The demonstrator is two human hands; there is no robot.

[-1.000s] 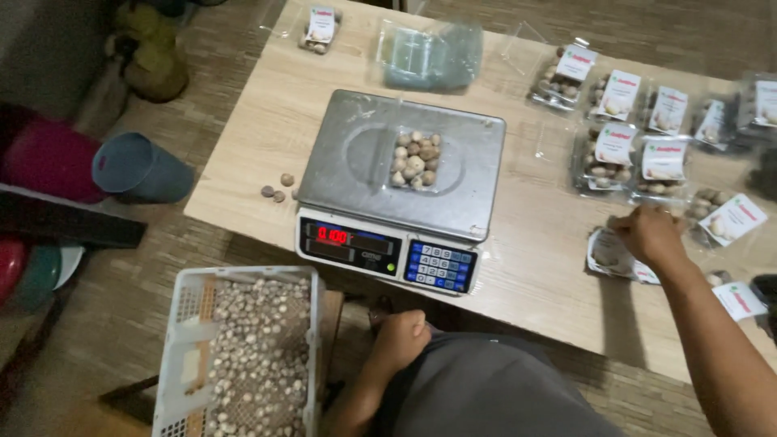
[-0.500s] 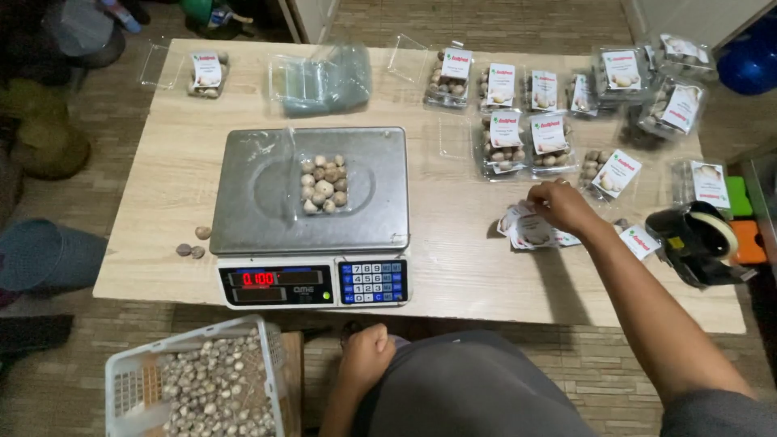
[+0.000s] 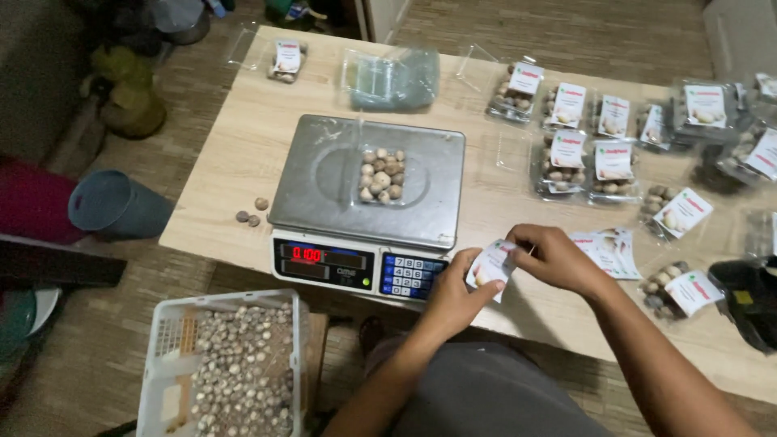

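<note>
Both my hands hold one small white label [image 3: 490,265] over the near edge of the wooden table [image 3: 243,162]. My left hand [image 3: 453,295] pinches its lower left side and my right hand [image 3: 554,257] pinches its right side. Just left of them stands a digital scale [image 3: 364,210] with a steel pan and a red display. On the pan sits an open clear tray of small round pale nuts [image 3: 381,175]. A small stack of more labels [image 3: 607,249] lies right of my right hand.
Several labelled clear packs of nuts [image 3: 583,154] lie at the back right of the table. Clear empty trays [image 3: 392,78] sit at the back. Three loose nuts [image 3: 251,212] lie left of the scale. A white basket of nuts [image 3: 235,364] stands on the floor, beside a blue bucket [image 3: 113,206].
My right hand came back from the label stack with a label, and my left hand rose from my lap to take hold of it too. The view shifted.
</note>
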